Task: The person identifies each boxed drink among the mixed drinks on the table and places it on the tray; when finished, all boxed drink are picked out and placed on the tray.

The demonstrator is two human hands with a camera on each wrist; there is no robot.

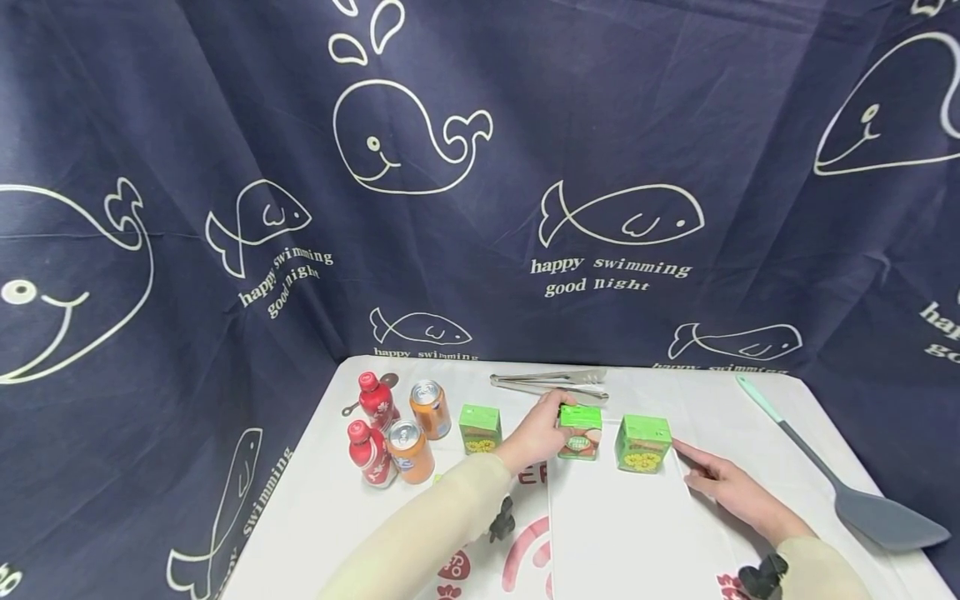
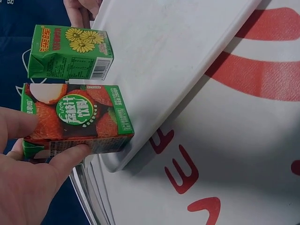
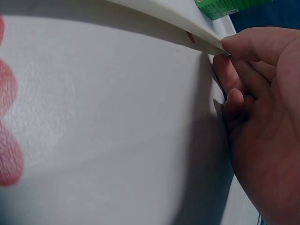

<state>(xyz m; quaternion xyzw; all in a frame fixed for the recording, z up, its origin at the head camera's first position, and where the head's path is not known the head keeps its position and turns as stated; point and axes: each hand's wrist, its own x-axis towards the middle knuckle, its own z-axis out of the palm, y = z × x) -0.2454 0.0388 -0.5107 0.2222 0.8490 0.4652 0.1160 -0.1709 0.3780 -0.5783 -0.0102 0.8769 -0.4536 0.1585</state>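
Observation:
My left hand grips a green litchi juice box by its side, thumb and fingers around its top end in the left wrist view. That box stands at the far left corner of a white board. Beside it on the board stands a green drink carton with yellow flowers. At the board's right edge, my right hand pinches the rim; in the right wrist view the thumb lies at the edge with curled fingers below. The board's edge stands slightly above the tablecloth there.
Left of the board stand another flower-printed carton, two orange cans and two red bottles. Metal tongs lie behind. A grey spatula lies at the right. A dark curtain hangs around the table.

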